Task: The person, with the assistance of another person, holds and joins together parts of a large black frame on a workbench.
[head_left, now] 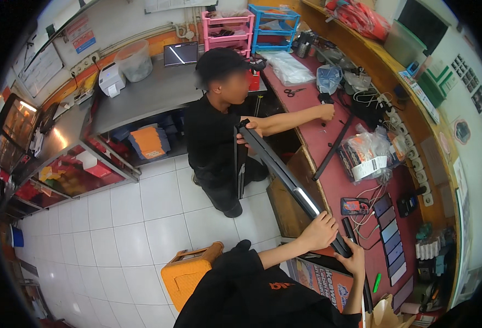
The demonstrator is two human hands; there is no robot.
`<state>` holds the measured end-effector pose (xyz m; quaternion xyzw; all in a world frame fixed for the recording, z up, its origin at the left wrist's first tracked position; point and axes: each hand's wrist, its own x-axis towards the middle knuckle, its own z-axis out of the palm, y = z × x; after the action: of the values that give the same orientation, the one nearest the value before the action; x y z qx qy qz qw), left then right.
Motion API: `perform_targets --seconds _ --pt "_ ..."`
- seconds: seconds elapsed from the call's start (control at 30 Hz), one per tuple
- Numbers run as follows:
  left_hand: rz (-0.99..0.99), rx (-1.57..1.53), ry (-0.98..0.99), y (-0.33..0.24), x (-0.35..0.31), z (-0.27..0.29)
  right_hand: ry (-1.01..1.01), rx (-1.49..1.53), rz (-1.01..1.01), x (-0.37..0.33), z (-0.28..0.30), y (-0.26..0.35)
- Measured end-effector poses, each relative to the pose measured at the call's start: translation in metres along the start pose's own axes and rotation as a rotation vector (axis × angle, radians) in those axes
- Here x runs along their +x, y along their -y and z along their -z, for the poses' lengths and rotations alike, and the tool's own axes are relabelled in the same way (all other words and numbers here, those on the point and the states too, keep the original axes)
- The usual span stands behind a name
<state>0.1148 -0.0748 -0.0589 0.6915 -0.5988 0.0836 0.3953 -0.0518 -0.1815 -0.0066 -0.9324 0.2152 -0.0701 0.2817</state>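
A long black metal bar (pixel 274 164) with a shiny strip slants from the person opposite down to me. My left hand (pixel 318 232) is closed round it near its lower part. Beside its near end, my right hand (pixel 352 259) has its fingers wrapped on the bar. A kneeling person (pixel 213 126) in black holds the far end, where a second black leg (pixel 240 164) hangs down from it. That person's other hand (pixel 324 112) reaches over the red-topped bench (pixel 328 188). A thin black bar (pixel 367 295) passes beneath my right forearm.
Another black bar (pixel 334 146) lies on the bench. Nearby are a red and black device (pixel 355 206), a row of phones (pixel 390 232), a green marker (pixel 377 282), plastic-wrapped packages (pixel 364 156) and scissors (pixel 294 92). An orange stool (pixel 183 276) stands at my left on the tiles.
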Motion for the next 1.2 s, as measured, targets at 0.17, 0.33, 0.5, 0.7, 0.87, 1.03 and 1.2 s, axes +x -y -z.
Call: perform_targets --seconds 0.17,0.33,0.5,0.7,0.87,1.03,1.2 --pt "0.011 0.039 0.013 0.001 -0.003 0.003 0.051 0.034 -0.066 0.004 0.002 0.007" --pt "0.001 0.004 0.046 -0.002 0.000 0.004 0.035 0.023 -0.079 0.001 0.005 0.011" --pt "0.017 0.010 0.007 0.001 0.000 0.009 0.062 0.004 -0.012 0.006 0.006 0.007" --pt "-0.007 0.038 0.095 0.006 0.005 0.011 0.021 -0.052 -0.035 0.003 0.003 0.013" --pt "-0.043 0.041 0.123 0.003 0.007 0.015 0.010 -0.034 -0.071 0.002 0.004 0.012" --pt "-0.017 0.063 0.123 0.004 0.005 0.015 0.016 -0.003 -0.032 0.005 0.005 0.013" --pt "-0.011 0.062 0.141 0.005 0.007 0.017 0.013 -0.003 -0.032 0.006 0.006 0.014"
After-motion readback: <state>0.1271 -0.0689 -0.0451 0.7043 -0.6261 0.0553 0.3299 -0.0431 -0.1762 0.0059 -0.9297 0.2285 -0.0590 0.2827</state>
